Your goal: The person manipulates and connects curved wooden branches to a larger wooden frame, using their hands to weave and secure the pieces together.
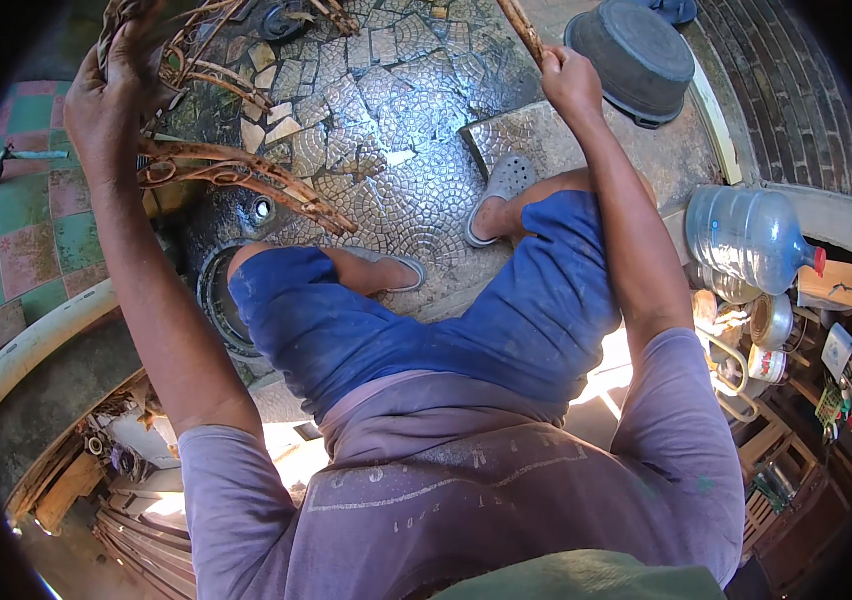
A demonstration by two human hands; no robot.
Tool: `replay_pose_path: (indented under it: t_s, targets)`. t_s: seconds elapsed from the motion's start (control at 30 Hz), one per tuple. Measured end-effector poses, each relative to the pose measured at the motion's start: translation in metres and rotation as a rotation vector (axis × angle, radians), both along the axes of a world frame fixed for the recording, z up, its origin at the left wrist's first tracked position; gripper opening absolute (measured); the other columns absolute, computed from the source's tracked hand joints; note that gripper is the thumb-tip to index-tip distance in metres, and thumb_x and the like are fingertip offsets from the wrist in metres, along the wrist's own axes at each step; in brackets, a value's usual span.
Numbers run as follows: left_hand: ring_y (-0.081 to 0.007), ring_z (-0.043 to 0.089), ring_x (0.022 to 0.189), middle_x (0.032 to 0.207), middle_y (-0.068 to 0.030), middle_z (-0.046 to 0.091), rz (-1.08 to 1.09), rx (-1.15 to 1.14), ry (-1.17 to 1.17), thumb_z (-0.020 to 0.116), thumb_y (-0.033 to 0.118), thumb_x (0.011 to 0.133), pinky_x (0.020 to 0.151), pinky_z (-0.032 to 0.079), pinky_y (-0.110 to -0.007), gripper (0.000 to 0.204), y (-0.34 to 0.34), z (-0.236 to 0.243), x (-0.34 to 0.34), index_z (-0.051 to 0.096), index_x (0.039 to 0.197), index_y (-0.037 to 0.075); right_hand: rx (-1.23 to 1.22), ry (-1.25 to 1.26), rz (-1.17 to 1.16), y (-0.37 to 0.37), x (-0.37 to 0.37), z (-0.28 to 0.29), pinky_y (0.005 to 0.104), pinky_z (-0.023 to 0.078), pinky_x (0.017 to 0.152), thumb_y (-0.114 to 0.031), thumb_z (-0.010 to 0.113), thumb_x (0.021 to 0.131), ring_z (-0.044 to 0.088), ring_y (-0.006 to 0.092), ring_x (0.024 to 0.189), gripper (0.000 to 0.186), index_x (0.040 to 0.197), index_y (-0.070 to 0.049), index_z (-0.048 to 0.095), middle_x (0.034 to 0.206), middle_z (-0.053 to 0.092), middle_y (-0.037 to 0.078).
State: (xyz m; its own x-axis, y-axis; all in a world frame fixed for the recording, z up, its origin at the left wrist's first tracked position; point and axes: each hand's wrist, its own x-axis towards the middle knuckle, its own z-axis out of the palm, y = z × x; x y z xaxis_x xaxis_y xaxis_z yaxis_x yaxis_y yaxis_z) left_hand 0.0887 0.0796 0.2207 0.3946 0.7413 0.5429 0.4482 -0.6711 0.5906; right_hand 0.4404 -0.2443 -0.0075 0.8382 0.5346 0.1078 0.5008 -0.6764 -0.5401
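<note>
My left hand [111,105] is raised at the upper left, its fingers closed round a brown, rusty-looking bar [118,28] that reaches the top edge. My right hand [572,80] grips a slim brown bar [519,25], which runs up out of view. Whether both bars belong to one piece is hidden past the top edge. Beside my left wrist, a scrolled, rusty-looking frame part [246,172] juts over the wet paving. More curved brown bars [236,82] show just above it.
A large dark tub [636,60] stands upside down beyond my right hand. Wet broken-tile paving [386,110] lies ahead, with a raised slab [536,130] by my foot. A clear water jug [746,235] lies at right near cluttered pots. Pink and green tiles [31,215] are at left.
</note>
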Motion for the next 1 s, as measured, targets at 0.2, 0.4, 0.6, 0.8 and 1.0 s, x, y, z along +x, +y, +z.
replay_pose_path:
  t_s: [0.2,0.4,0.6,0.8,1.0]
  targets:
    - [-0.0136,0.07,0.091,0.101,-0.0084,0.079,0.034,0.067,0.06,0.067,0.044,0.098,0.086,0.053,-0.031,0.04,0.007,-0.001,-0.001,0.075,0.122,0.013,-0.062,-0.016,-0.063,0.007,-0.006,0.003,0.0522,0.054,0.089,-0.03,0.057,0.097,0.07,0.0427,0.101,0.031,0.111,-0.009,0.076,0.106,0.074,0.022]
    - [-0.0088,0.063,0.091,0.1,-0.0037,0.075,0.048,0.058,0.098,0.065,0.034,0.103,0.084,0.052,-0.028,0.037,-0.012,0.002,0.005,0.073,0.122,0.004,-0.077,0.021,-0.105,0.009,-0.007,0.003,0.0516,0.055,0.089,-0.03,0.058,0.096,0.071,0.042,0.101,0.032,0.112,-0.01,0.077,0.105,0.074,0.023]
    - [-0.019,0.074,0.09,0.1,-0.0104,0.079,0.005,0.062,0.038,0.065,0.043,0.099,0.082,0.054,-0.033,0.036,-0.001,0.001,-0.008,0.075,0.121,0.015,0.198,0.052,-0.027,0.006,0.001,0.008,0.0447,0.056,0.082,-0.03,0.061,0.096,0.073,0.0386,0.093,0.03,0.111,-0.01,0.078,0.098,0.075,0.02]
    - [-0.0162,0.072,0.087,0.096,-0.0126,0.078,0.007,0.092,0.039,0.067,0.043,0.099,0.081,0.053,-0.032,0.039,-0.004,-0.003,0.007,0.075,0.119,0.011,0.211,-0.061,0.126,0.012,0.027,0.013,0.0446,0.056,0.08,-0.031,0.061,0.096,0.073,0.0389,0.091,0.026,0.113,-0.02,0.078,0.096,0.075,0.019]
    - [-0.0184,0.072,0.083,0.09,-0.013,0.077,0.073,0.064,0.074,0.068,0.045,0.098,0.079,0.054,-0.034,0.04,-0.017,0.003,-0.001,0.075,0.117,0.01,-0.082,-0.059,0.077,0.013,0.015,0.035,0.0493,0.054,0.087,-0.028,0.062,0.096,0.071,0.0384,0.099,0.024,0.114,-0.024,0.077,0.102,0.074,0.018]
